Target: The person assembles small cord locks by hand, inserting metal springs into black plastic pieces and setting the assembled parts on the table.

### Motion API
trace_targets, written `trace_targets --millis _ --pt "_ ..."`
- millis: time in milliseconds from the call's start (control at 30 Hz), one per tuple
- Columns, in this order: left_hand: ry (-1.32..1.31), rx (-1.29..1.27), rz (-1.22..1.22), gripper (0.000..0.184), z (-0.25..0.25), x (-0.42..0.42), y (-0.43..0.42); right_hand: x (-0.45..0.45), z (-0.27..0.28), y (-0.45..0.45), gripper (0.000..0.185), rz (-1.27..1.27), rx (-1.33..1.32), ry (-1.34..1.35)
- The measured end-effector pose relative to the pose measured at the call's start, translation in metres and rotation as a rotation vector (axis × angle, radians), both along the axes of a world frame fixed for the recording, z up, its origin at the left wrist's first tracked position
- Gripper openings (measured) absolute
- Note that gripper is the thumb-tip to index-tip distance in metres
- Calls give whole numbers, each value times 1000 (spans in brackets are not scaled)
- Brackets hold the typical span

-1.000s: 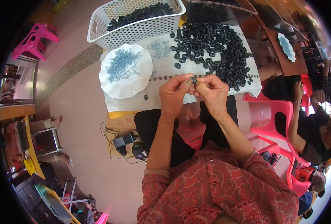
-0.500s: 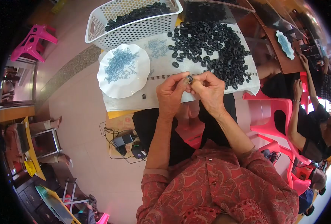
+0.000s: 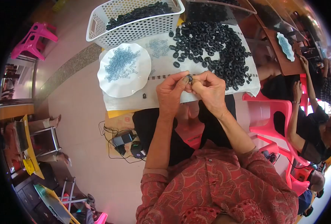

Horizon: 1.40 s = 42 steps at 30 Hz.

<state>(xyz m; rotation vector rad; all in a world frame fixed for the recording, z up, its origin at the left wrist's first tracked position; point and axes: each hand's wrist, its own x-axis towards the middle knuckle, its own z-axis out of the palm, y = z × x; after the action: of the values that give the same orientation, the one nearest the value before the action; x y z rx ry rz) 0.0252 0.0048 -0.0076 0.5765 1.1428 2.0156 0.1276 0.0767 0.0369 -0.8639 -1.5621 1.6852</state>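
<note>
My left hand and my right hand meet above the front edge of the white-covered table. Both are closed, with thumbs and fingertips pinching one small black oval part between them. Fingers cover most of it, so its details are hidden. Just beyond lies a large heap of similar black oval parts. To the left, a white wavy-rimmed plate holds a pile of small bluish clear spring-like pieces. More such pieces lie on the cloth beside it. A single black part rests near the front edge.
A white perforated basket full of black parts stands at the back left, beside a clear bin. Pink chairs and a co-worker are on the right. A cabled black box sits on the floor.
My hands stay together at almost the same spot, with the black part turned slightly between the fingertips. The view has shifted a little. A co-worker's hand on the right has moved slightly.
</note>
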Motion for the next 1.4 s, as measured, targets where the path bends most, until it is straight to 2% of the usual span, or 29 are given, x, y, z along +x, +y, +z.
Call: trace_targets --millis 267,533,600,733,800,967,1200,1400 --pt "113 2 -2 18 -6 4 4 3 -8 3 3 8 -26 50" --pt "57 -12 21 19 -2 1 1 12 0 10 6 143 25 32" --pt "24 6 -13 19 -4 0 1 17 7 15 10 226 257 -74" --pt "-20 13 -74 20 -4 0 1 23 11 25 11 241 349 -179" --pt "-33 4 -95 20 -4 -1 1 23 12 33 14 281 796 -214" --pt "-179 82 -150 23 -6 -2 2 21 14 29 12 220 813 -158" --pt "-202 114 -95 17 -8 0 3 20 4 23 15 162 842 -144" --pt "-200 86 -118 19 -6 0 2 22 6 32 14 258 814 -121"
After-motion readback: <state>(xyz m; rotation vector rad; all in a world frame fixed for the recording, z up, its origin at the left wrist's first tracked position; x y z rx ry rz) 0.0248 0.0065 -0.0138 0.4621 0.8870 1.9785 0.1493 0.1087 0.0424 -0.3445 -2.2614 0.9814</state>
